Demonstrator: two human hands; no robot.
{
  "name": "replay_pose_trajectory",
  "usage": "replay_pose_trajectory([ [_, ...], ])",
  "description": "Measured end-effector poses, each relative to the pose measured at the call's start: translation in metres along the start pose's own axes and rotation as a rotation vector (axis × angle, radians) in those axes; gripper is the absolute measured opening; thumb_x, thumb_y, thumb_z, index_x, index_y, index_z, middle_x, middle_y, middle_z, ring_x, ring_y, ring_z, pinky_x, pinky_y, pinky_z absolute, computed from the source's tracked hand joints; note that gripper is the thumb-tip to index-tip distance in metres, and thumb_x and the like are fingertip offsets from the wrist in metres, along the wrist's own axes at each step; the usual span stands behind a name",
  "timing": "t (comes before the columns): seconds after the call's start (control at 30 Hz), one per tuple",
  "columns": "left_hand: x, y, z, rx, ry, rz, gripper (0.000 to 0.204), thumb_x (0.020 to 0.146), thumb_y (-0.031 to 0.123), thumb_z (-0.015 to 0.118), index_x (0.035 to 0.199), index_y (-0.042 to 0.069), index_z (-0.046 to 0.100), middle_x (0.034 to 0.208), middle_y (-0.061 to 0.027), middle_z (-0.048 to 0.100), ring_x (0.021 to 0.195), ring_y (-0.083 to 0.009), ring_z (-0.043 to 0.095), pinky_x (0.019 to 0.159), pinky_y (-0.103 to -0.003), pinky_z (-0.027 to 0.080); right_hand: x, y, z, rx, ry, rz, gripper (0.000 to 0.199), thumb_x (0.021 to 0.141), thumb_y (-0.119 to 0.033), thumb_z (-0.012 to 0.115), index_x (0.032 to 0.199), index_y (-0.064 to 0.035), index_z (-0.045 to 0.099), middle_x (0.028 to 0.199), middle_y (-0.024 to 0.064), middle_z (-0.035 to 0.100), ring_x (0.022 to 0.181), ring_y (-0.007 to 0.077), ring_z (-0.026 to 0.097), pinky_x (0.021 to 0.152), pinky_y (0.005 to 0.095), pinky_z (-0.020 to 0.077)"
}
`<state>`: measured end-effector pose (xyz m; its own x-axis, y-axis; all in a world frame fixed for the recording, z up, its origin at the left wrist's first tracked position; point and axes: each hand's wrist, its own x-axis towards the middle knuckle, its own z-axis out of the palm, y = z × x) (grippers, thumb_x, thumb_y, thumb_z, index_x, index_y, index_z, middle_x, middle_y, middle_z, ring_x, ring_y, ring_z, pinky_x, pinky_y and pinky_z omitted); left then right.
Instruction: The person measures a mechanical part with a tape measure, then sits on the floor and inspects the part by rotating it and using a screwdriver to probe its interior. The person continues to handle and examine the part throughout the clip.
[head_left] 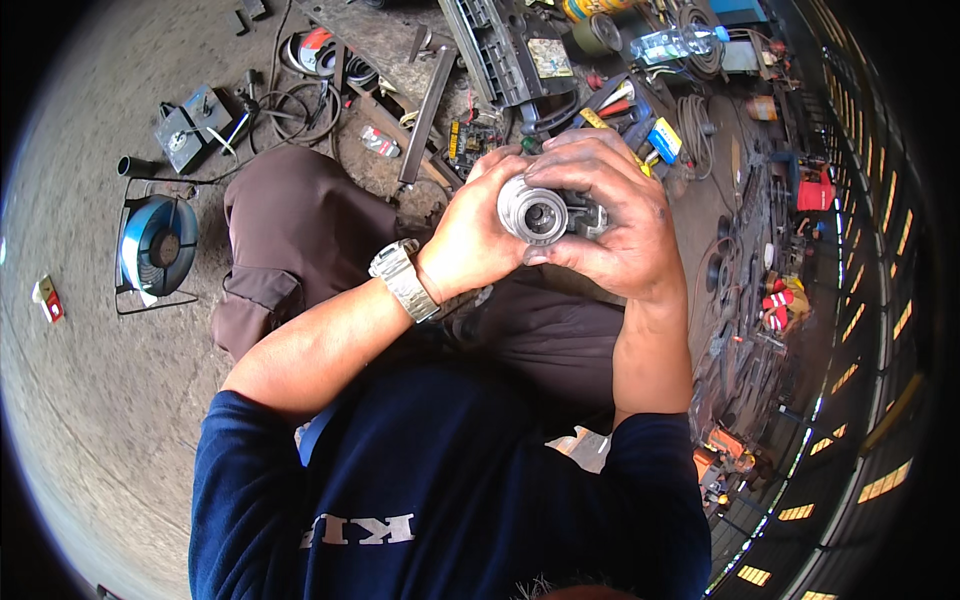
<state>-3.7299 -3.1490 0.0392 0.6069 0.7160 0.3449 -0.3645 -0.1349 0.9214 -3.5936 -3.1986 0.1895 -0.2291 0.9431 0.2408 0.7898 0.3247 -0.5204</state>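
Both my hands hold a round grey metal part (pixel 537 212) with a hollow centre, raised above my knees. My left hand (pixel 472 235) grips it from the left, a metal wristwatch (pixel 403 279) on that wrist. My right hand (pixel 608 210) wraps over its top and right side, fingers curled around the rim. The rest of the part is hidden behind my fingers.
A concrete floor lies below. A blue fan in a wire frame (pixel 157 246) stands at left, a small red box (pixel 47 298) beyond it. Cables, metal bars (pixel 424 118), a black plastic housing (pixel 498 50), a plastic bottle (pixel 677 42) and tools clutter the far floor.
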Motion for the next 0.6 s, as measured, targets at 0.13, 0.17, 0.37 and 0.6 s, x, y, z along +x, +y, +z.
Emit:
replay_pose_trajectory([
  [0.13, 0.004, 0.001, 0.005, -0.051, 0.032, -0.055, 0.080, 0.060, 0.016, 0.099, 0.128, 0.001, 0.059, 0.129, -0.0183, 0.062, 0.127, -0.0370, 0.057, 0.111, -0.046, 0.049, 0.001, 0.007, -0.004, 0.024, 0.014, 0.006, 0.060, 0.064, -0.039, 0.094, 0.106, -0.0001, 0.076, 0.107, 0.0139, 0.075, 0.110, 0.0341, 0.069, 0.103, 0.0484, 0.0498],
  [0.17, 0.006, 0.002, 0.006, -0.041, 0.033, -0.064, 0.081, 0.060, 0.016, 0.100, 0.128, 0.001, 0.059, 0.128, -0.0183, 0.062, 0.127, -0.0371, 0.057, 0.111, -0.046, 0.049, 0.002, 0.009, -0.006, 0.028, 0.015, 0.013, 0.061, 0.065, -0.041, 0.093, 0.106, -0.0001, 0.076, 0.107, 0.0139, 0.075, 0.111, 0.0338, 0.069, 0.103, 0.0484, 0.0497],
  [0.37, 0.010, 0.006, 0.010, -0.031, 0.036, -0.135, 0.083, 0.059, 0.017, 0.101, 0.129, 0.000, 0.059, 0.128, -0.0184, 0.061, 0.128, -0.0373, 0.056, 0.111, -0.046, 0.048, 0.002, 0.017, -0.011, 0.014, -0.002, 0.014, 0.066, 0.066, -0.047, 0.092, 0.108, 0.0000, 0.076, 0.109, 0.0141, 0.076, 0.113, 0.0339, 0.069, 0.105, 0.0490, 0.0491],
  [0.6, 0.009, 0.012, 0.010, -0.030, 0.066, -0.187, 0.085, 0.060, 0.018, 0.101, 0.131, 0.000, 0.058, 0.129, -0.0182, 0.061, 0.127, -0.0372, 0.057, 0.111, -0.045, 0.048, 0.007, 0.022, -0.013, 0.066, -0.001, -0.004, 0.065, 0.066, -0.047, 0.092, 0.109, -0.0002, 0.077, 0.112, 0.0128, 0.076, 0.116, 0.0351, 0.068, 0.106, 0.0489, 0.0486],
])
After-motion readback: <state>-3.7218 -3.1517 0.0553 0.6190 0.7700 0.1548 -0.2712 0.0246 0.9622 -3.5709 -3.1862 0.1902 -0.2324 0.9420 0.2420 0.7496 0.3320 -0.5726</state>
